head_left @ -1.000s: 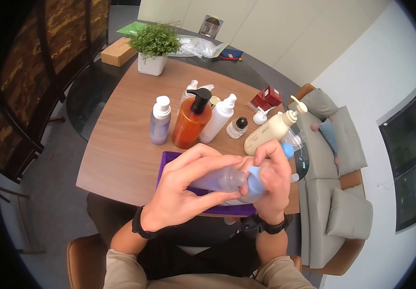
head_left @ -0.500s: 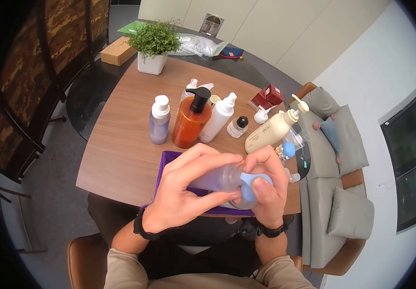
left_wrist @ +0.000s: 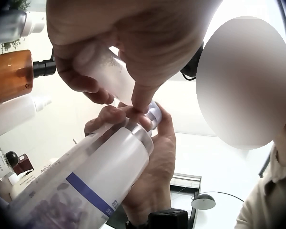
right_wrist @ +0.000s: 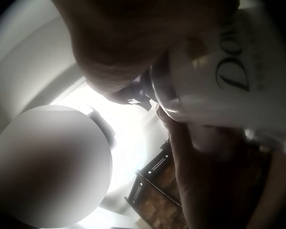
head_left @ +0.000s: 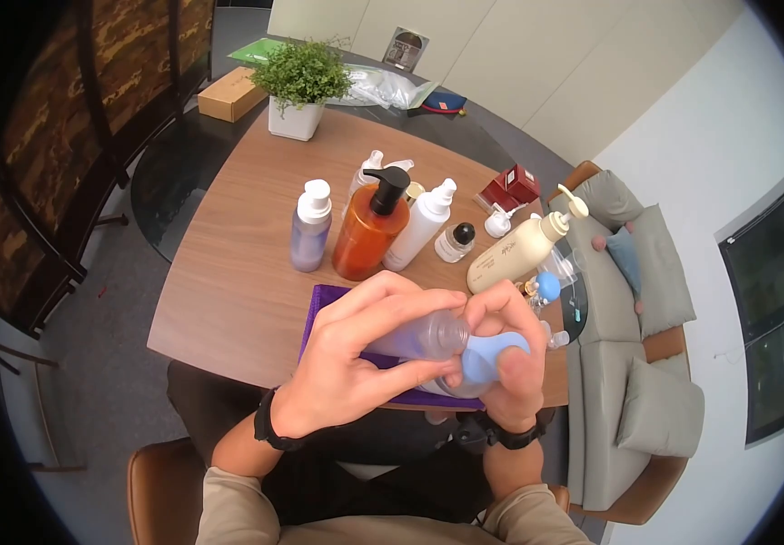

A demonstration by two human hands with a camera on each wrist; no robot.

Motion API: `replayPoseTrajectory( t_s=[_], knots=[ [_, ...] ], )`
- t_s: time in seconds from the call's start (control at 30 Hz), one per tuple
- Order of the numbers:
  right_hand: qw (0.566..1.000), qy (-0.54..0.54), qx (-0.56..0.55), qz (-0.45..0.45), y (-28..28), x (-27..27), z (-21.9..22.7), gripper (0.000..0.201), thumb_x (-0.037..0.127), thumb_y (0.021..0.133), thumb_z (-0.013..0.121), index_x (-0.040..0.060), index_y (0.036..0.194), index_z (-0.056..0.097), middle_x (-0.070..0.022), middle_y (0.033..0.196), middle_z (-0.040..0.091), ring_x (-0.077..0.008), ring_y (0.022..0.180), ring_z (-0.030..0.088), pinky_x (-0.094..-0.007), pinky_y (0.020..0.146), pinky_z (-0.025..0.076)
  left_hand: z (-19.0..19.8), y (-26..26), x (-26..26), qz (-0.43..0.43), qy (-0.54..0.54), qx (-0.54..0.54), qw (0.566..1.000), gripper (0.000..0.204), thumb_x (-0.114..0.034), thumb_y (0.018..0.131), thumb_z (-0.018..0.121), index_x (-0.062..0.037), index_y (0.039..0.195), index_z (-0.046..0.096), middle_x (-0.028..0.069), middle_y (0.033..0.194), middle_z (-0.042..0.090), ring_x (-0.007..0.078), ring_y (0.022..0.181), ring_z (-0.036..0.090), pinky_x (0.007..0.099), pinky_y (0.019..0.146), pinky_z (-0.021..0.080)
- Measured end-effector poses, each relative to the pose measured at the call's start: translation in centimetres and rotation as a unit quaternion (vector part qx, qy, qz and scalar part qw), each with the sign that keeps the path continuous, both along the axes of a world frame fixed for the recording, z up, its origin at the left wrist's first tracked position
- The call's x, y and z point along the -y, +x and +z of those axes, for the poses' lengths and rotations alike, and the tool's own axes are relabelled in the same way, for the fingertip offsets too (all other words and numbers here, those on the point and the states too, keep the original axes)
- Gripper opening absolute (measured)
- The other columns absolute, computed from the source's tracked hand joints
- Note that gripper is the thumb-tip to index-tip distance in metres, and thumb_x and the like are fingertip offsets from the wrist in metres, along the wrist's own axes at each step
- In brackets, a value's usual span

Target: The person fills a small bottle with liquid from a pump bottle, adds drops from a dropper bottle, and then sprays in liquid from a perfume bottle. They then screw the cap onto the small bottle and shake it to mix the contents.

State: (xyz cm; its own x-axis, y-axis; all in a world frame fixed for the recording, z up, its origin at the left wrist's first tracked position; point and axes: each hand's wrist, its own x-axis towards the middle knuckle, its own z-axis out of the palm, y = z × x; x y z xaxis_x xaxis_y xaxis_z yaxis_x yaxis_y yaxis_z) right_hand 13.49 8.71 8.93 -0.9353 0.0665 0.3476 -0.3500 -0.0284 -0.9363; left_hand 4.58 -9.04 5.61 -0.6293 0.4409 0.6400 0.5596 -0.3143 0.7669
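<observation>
My left hand [head_left: 347, 350] holds a small translucent bottle [head_left: 424, 336] between thumb and fingers, its bare neck toward the right. Against that neck, or close to it, is a light-blue pump head [head_left: 494, 356]; my right hand [head_left: 517, 363] grips it, thumb on top. Below both hands a larger white bottle [left_wrist: 105, 167] with a blue stripe slants across the left wrist view, its silver collar at the fingers of my right hand [left_wrist: 150, 176]. Dark lettering marks this white bottle [right_wrist: 229, 76] in the right wrist view. A purple cloth [head_left: 319, 304] lies beneath on the table.
Behind the hands stand a purple-tinted bottle [head_left: 310, 227], an orange pump bottle [head_left: 370, 232], a white bottle [head_left: 419, 225], a black-capped jar [head_left: 455, 242] and a cream pump bottle [head_left: 510, 256]. Farther back are red boxes [head_left: 510, 188] and a potted plant [head_left: 297, 118].
The blue pump head has turned in my right hand, its spout now toward the right, and the right thumb has shifted along it. My left hand keeps its hold on the small bottle.
</observation>
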Motion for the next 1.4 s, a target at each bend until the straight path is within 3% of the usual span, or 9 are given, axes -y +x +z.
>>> replayPoseTrajectory(
  t_s=[0.17,0.23,0.37,0.43,0.57,0.73,1.27,1.33,1.4],
  knots=[
    [1.0,0.004,-0.027,0.0,0.0,-0.2,-0.1,0.047,0.045,0.104,0.064,-0.0017,0.11,0.057,-0.0087,0.081,0.072,-0.0103,0.068,0.065,-0.0251,0.062,0.05,0.0,0.0,0.0,-0.004,-0.001,-0.006,1.0,0.057,-0.01,0.075,0.096,-0.0016,0.128,0.077,0.0128,0.115,0.078,0.0251,0.1,0.072,0.0357,0.088,0.057],
    [0.998,0.049,0.023,-0.029,0.3,0.0,0.7,0.051,0.049,0.102,0.065,-0.0013,0.108,0.059,-0.0073,0.081,0.071,-0.0092,0.069,0.064,-0.0236,0.063,0.048,0.2,0.1,0.1,-0.002,-0.004,-0.014,1.0,0.057,-0.01,0.075,0.096,-0.0015,0.128,0.077,0.0128,0.114,0.078,0.025,0.1,0.072,0.0357,0.088,0.057],
    [0.996,0.081,0.001,-0.039,0.0,-0.6,0.1,0.047,0.045,0.102,0.065,-0.0009,0.108,0.06,-0.0057,0.082,0.07,-0.0077,0.07,0.063,-0.0226,0.064,0.046,0.2,0.2,0.1,0.002,-0.003,-0.027,1.0,0.058,-0.01,0.075,0.096,-0.0017,0.129,0.077,0.0127,0.113,0.077,0.0251,0.099,0.072,0.0358,0.087,0.057],
    [0.999,0.029,-0.024,-0.023,-0.2,-0.5,-0.7,0.04,0.039,0.101,0.064,-0.0003,0.109,0.061,-0.0042,0.083,0.069,-0.0064,0.072,0.062,-0.0222,0.065,0.044,0.3,0.1,0.3,-0.001,-0.004,-0.024,1.0,0.058,-0.01,0.075,0.096,-0.0018,0.13,0.077,0.0128,0.114,0.077,0.0251,0.099,0.071,0.0358,0.087,0.057],
    [0.998,0.045,-0.014,-0.042,0.1,-0.4,-0.4,0.042,0.039,0.101,0.065,-0.0008,0.112,0.059,-0.0042,0.085,0.069,-0.0068,0.074,0.062,-0.0227,0.067,0.045,0.3,0.2,0.3,-0.007,-0.004,-0.022,1.0,0.059,-0.01,0.075,0.096,-0.0019,0.13,0.077,0.013,0.115,0.077,0.025,0.099,0.072,0.0357,0.088,0.057],
    [1.0,-0.021,-0.004,0.003,0.0,-0.2,-0.3,0.046,0.038,0.1,0.069,-0.0015,0.119,0.053,-0.006,0.091,0.068,-0.0078,0.079,0.063,-0.0231,0.071,0.048,0.3,0.1,0.2,-0.006,-0.005,-0.019,1.0,0.058,-0.01,0.075,0.096,-0.002,0.13,0.077,0.0127,0.115,0.077,0.0249,0.099,0.072,0.0357,0.088,0.057],
    [1.0,0.001,-0.006,-0.006,0.1,-0.4,0.2,0.047,0.034,0.1,0.066,-0.0027,0.122,0.047,-0.0095,0.086,0.067,-0.0104,0.074,0.063,-0.0237,0.068,0.049,0.2,0.2,0.0,-0.007,-0.003,-0.023,1.0,0.057,-0.011,0.075,0.096,-0.0017,0.128,0.078,0.0124,0.113,0.077,0.0255,0.099,0.072,0.0357,0.088,0.056],
    [0.999,-0.032,0.021,-0.008,0.2,-0.4,0.1,0.051,0.037,0.094,0.069,-0.0004,0.118,0.045,-0.0165,0.087,0.069,-0.0158,0.069,0.065,-0.0256,0.064,0.05,0.2,0.2,-0.1,-0.008,-0.003,-0.019,1.0,0.057,-0.011,0.075,0.096,-0.0017,0.128,0.078,0.0124,0.113,0.077,0.0254,0.099,0.072,0.0356,0.088,0.056],
    [1.0,-0.014,0.005,-0.011,0.1,-0.4,0.2,0.047,0.035,0.098,0.067,-0.0015,0.12,0.046,-0.0133,0.085,0.069,-0.0136,0.07,0.064,-0.0251,0.066,0.05,0.2,0.2,-0.1,-0.008,-0.004,-0.017,1.0,0.057,-0.011,0.075,0.095,-0.0016,0.128,0.078,0.0125,0.113,0.077,0.0253,0.099,0.072,0.0356,0.088,0.056]
  ],
)
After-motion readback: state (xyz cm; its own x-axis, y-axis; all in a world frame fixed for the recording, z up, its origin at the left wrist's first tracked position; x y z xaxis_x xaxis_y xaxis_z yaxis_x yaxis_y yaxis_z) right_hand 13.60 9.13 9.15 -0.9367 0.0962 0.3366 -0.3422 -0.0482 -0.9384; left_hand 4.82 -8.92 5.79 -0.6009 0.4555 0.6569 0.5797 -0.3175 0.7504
